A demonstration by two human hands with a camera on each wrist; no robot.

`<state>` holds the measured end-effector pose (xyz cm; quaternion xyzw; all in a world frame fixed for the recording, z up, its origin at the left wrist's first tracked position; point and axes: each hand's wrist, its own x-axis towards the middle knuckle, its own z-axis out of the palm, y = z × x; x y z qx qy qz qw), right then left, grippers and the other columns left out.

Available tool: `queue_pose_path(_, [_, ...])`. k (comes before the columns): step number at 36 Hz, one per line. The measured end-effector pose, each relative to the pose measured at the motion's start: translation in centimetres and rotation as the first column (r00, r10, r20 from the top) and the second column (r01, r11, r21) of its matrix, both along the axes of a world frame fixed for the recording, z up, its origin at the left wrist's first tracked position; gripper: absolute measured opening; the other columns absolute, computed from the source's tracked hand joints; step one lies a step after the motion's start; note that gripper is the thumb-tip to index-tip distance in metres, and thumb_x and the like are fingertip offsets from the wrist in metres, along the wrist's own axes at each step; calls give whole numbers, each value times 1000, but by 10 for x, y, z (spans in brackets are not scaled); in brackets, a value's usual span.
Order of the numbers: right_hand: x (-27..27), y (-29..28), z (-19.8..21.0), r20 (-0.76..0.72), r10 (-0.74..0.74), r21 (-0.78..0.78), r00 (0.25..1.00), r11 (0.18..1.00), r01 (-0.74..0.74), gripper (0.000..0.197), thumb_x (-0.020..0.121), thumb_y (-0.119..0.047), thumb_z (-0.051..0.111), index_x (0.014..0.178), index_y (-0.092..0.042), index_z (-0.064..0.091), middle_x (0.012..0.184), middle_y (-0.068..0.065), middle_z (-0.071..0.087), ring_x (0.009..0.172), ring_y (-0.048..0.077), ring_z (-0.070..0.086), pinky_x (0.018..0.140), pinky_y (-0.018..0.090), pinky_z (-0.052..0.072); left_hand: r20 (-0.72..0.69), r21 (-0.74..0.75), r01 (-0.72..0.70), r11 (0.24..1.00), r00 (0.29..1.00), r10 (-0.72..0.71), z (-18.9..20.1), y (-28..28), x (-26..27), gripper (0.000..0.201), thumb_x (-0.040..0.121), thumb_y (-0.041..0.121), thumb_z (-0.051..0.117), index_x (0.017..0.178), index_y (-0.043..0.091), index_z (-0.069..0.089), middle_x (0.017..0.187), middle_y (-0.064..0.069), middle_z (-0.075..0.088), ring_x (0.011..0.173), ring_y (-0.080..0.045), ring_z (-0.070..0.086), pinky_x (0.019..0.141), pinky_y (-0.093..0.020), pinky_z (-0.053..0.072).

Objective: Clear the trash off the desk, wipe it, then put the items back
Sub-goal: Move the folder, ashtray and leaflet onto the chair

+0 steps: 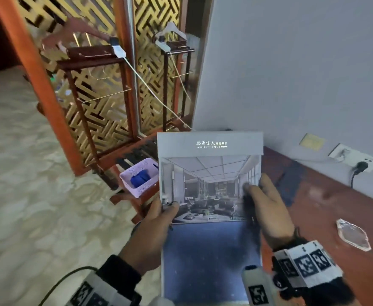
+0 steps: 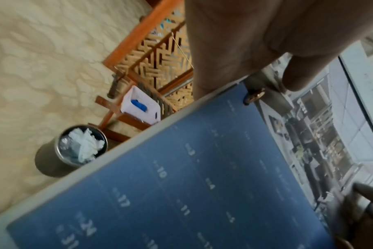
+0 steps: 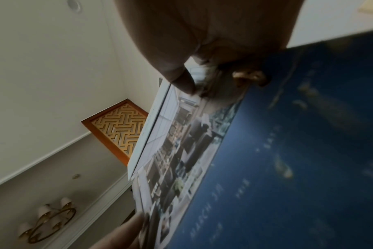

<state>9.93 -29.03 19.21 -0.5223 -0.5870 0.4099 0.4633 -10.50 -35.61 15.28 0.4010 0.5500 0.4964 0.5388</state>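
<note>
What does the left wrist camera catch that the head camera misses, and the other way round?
Only the left wrist view shows the bin on the floor, with white tissue in it. Only the head view shows the desk, the wall socket and a clear wrapper. Both show the calendar held by the left hand and the right hand, and the lilac basket.

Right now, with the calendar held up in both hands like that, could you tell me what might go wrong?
1. Each hand, left hand and right hand, pinches only an edge of the calendar, so it could slip or crease.
2. The raised calendar hides part of the desk; setting it down blind could land it on the crumpled clear plastic lying there.
</note>
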Motion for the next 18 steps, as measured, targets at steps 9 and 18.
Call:
queue_pose_path(9, [-142,-9,-25,-110,171,-113,979,977,-184,21,96,-5,45,79,-10,33,50,-5,40,39,7,39,45,29,33,-16,-75,-186,980,983,185,-15,-28,-136,16,100,29,46,107,42,51,102,31,60,102,11,55,81,-14,41])
queue_pose_path(18, [-210,20,-37,-213,385,-209,898,880,-427,36,92,12,40,117,-11,48,108,13,65,77,23,67,62,35,59,-117,-102,-219,970,971,207,-29,-14,-218,25,99,26,48,119,10,49,101,-12,61,102,-12,64,90,-35,49])
